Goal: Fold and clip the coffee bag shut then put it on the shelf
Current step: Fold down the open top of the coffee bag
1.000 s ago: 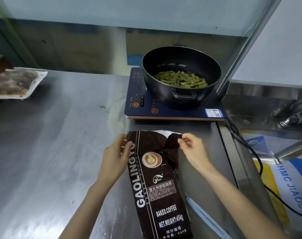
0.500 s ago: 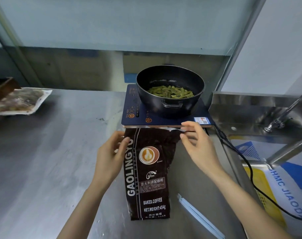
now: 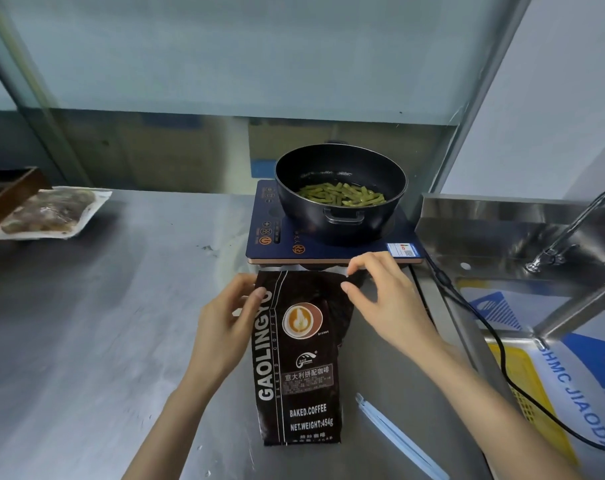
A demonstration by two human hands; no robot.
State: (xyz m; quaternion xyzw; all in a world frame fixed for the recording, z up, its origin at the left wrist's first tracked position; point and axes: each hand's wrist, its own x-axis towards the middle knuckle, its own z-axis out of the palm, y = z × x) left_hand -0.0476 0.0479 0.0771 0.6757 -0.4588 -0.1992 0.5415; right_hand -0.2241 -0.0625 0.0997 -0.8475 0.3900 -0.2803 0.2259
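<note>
The dark brown coffee bag (image 3: 296, 362) lies flat on the steel counter (image 3: 103, 341), its crumpled open top just below the cooker's front edge. My left hand (image 3: 225, 323) holds the bag's upper left edge, thumb lying on the printed face. My right hand (image 3: 384, 299) is at the bag's top right corner with fingers spread, thumb and forefinger apart around the creased flap. A long light-blue clip (image 3: 398, 439) lies on the counter to the right of the bag's lower end. No shelf is in view.
A blue induction cooker (image 3: 273, 247) carries a black pot (image 3: 341, 216) of green beans right behind the bag. Its black cable (image 3: 484, 327) runs right into the sink (image 3: 502, 244), which holds a yellow crate (image 3: 529, 393). A vacuum-packed food pouch (image 3: 52, 213) lies far left.
My right hand has let go of its pinch on the bag's top and spread its fingers. The bag now lies closer to the cooker, and my view has pulled back and up.
</note>
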